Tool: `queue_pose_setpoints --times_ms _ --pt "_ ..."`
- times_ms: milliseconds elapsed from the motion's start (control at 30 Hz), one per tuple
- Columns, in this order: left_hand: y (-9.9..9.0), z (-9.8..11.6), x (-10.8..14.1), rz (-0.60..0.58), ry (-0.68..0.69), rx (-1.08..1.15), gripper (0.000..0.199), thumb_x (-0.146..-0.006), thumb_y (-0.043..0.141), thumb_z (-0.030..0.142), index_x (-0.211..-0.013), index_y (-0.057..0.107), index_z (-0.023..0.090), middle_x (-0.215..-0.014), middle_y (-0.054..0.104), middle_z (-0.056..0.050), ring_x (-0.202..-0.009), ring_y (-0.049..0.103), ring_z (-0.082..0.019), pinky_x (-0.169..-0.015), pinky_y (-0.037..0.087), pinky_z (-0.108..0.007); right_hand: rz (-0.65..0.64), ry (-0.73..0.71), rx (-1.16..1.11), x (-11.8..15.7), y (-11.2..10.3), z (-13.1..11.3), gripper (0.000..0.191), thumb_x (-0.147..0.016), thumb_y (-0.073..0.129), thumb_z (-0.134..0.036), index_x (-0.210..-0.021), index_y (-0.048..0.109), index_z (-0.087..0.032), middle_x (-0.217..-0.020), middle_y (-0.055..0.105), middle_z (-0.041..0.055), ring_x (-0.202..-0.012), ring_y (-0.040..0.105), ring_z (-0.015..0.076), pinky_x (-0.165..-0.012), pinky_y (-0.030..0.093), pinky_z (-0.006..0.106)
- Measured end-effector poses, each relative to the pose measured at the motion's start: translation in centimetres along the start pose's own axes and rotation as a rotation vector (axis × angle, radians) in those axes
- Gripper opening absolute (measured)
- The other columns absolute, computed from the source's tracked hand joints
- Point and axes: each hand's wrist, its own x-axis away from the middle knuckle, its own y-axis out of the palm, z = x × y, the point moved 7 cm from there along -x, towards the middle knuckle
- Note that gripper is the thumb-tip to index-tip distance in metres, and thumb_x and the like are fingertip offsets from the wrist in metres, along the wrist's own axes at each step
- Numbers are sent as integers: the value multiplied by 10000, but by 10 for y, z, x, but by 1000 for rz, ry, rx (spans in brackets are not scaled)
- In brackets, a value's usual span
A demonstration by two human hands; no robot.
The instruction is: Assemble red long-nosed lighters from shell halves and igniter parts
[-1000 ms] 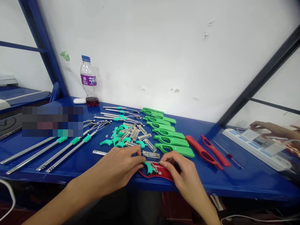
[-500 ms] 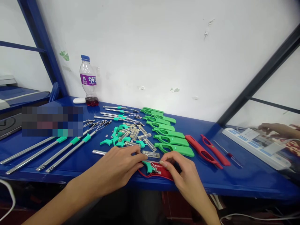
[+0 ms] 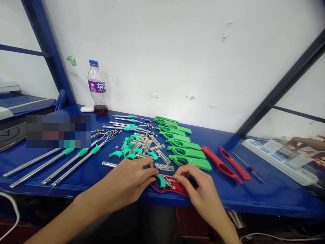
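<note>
A red shell half (image 3: 177, 187) lies at the table's front edge, its inside facing up, with a teal trigger (image 3: 161, 182), thin wires and a clear part in it. My left hand (image 3: 135, 176) pinches the shell's left end, where a metal tube meets it. The fingers of my right hand (image 3: 194, 179) close on its upper right edge. Just behind my hands lie several clear fuel tanks (image 3: 164, 167) and loose teal triggers (image 3: 116, 154). Several green shells (image 3: 190, 162) are stacked in a column behind my right hand.
Metal tubes with teal triggers (image 3: 73, 167) lie at the left, more at the back. Two red shells (image 3: 235, 165), a screwdriver (image 3: 251, 168) and a white power strip (image 3: 279, 162) are at the right. A bottle (image 3: 97, 88) stands at the back left.
The whole view has shifted slightly, so things appear a little further right. Both hands keep the same hold on the red shell.
</note>
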Motion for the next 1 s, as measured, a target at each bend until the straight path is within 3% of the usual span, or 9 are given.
queue_pose_setpoints --times_ms 300,533,700,1000 --pt "0 0 0 6 10 2 221 -1097 546 196 -1219 714 273 -1110 695 -29 -895 701 -219 -653 446 -310 37 -16 5 0 -2 -2 143 -1054 670 -315 -920 691 -270 -877 719 -26 -788 649 164 -751 484 253" --pt "-1 1 -1 -6 7 2 219 -1083 564 175 -1195 726 270 -1096 698 -23 -907 709 -218 -658 447 -313 -40 -73 -39 2 2 -11 150 -981 789 -332 -893 686 -268 -947 737 -23 -914 676 176 -854 493 278" --pt "0 1 -1 -11 -4 -5 214 -1089 557 182 -1177 731 270 -1106 700 -20 -877 712 -206 -636 435 -306 -91 -97 -37 3 4 -15 134 -994 770 -329 -884 723 -269 -1029 739 -2 -980 682 187 -889 491 299" --pt "1 -1 0 -17 -17 -10 247 -1097 549 193 -1271 700 284 -1141 698 -28 -859 723 -206 -624 428 -306 -49 -148 -29 3 0 -17 218 -1063 661 -286 -891 794 -266 -986 750 13 -912 685 175 -843 500 309"
